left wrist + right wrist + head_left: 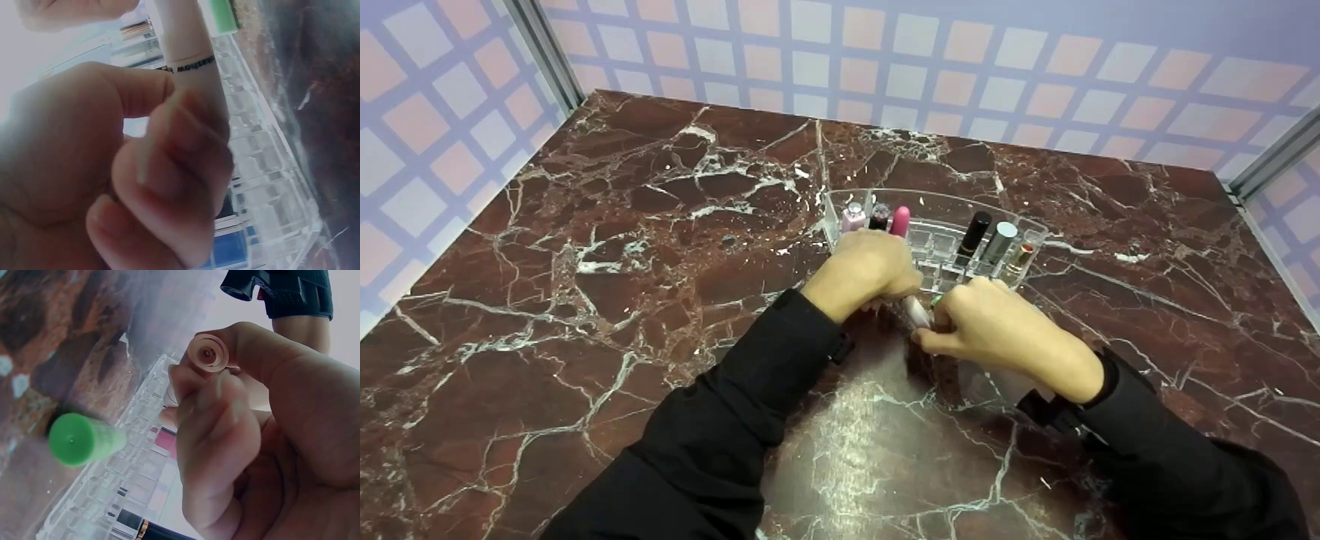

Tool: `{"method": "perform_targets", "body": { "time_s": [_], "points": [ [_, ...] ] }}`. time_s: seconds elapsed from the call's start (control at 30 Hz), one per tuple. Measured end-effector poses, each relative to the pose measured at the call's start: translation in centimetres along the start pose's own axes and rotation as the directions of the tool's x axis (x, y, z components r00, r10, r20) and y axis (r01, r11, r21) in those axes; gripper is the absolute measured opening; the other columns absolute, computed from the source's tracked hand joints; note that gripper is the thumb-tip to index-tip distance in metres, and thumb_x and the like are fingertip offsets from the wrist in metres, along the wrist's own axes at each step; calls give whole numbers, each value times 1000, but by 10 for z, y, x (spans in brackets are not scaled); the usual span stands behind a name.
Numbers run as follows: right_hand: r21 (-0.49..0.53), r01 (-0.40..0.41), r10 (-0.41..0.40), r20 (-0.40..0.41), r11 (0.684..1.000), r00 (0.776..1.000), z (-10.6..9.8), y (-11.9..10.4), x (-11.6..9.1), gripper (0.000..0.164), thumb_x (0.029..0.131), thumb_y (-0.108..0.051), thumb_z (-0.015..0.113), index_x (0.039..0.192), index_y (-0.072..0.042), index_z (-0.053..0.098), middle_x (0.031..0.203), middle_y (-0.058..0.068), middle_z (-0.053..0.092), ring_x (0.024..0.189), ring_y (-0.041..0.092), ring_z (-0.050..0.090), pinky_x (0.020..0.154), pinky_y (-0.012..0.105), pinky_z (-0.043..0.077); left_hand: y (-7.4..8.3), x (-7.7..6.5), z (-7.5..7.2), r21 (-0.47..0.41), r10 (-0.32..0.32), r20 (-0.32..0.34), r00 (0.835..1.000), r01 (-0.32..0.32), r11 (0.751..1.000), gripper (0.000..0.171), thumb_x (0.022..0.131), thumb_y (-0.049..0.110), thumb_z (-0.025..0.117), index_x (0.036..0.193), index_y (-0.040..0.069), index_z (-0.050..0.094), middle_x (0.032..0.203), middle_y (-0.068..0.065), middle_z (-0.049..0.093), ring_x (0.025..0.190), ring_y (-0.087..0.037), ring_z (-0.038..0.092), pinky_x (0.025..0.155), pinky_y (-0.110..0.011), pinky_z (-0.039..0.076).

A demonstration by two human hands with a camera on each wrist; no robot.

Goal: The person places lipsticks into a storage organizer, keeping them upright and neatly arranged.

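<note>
My left hand [870, 266] and right hand [997, 322] meet in front of a clear cosmetics organizer [952, 202]. Between them a slim white lipstick tube [916, 312] is held at both ends. In the left wrist view, curled left fingers grip one end of the white tube [185, 42], which bears a band of black lettering. My right thumb and fingers pinch the other end, whose round base [208, 353] faces the right wrist camera. Close by, a green-ended tube [73, 439] is at the organizer's front, mostly hidden by the right hand in the head view.
In the organizer's left part stand a pale pink bottle [853, 216], a dark bottle [879, 217] and a bright pink tube [900, 220]. Farther right are a black tube [975, 234], a silver tube [1000, 244] and a gold, red-tipped one [1021, 257]. Tiled panels enclose the marbled table [622, 300].
</note>
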State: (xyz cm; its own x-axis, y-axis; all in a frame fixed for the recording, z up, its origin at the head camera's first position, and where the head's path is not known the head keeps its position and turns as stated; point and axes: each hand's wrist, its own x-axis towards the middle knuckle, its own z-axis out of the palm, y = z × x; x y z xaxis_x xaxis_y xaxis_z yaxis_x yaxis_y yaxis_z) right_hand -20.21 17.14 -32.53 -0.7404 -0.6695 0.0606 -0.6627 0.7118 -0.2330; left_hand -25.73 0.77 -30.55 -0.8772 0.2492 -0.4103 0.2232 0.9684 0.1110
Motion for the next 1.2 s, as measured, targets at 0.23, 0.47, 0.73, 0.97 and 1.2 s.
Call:
{"method": "perform_targets", "body": {
  "time_s": [0.23,0.47,0.73,0.97,1.2],
  "points": [
    [48,-66,68,-21,997,997,-3,-3,-1,39,93,-27,70,57,-21,58,47,-15,53,37,0,49,41,24,46,2,-6,-5,60,-31,-181,983,42,997,40,102,50,47,73,23,54,71,5,48,57,-9,39,51,-22,32],
    [58,-104,107,-50,993,993,-4,2,3,36,94,-28,70,61,-19,58,46,-15,51,37,2,48,42,27,44,4,-9,-7,67,-18,-416,909,50,997,43,99,45,50,63,22,43,59,7,39,49,-8,31,43,-24,25],
    [73,-127,133,-91,989,987,-4,13,14,36,92,-26,73,61,-17,58,48,-10,50,40,7,46,44,29,40,7,-14,-9,55,54,-626,778,-25,998,39,93,30,51,57,21,38,56,6,38,50,-11,35,44,-27,27],
    [76,-110,121,-153,991,981,-4,18,19,40,94,-33,73,62,-17,55,51,-8,49,44,9,44,46,31,38,8,-20,-11,104,120,-741,661,-64,993,40,90,24,51,54,21,34,54,5,33,49,-11,32,42,-26,23],
    [91,-94,113,-227,991,967,-5,24,33,25,92,-32,76,75,-14,70,61,-3,63,51,12,52,53,33,45,8,-21,-12,88,99,-781,617,-48,995,44,96,25,49,54,22,36,52,7,32,48,-10,31,41,-26,23]
  ]
}}
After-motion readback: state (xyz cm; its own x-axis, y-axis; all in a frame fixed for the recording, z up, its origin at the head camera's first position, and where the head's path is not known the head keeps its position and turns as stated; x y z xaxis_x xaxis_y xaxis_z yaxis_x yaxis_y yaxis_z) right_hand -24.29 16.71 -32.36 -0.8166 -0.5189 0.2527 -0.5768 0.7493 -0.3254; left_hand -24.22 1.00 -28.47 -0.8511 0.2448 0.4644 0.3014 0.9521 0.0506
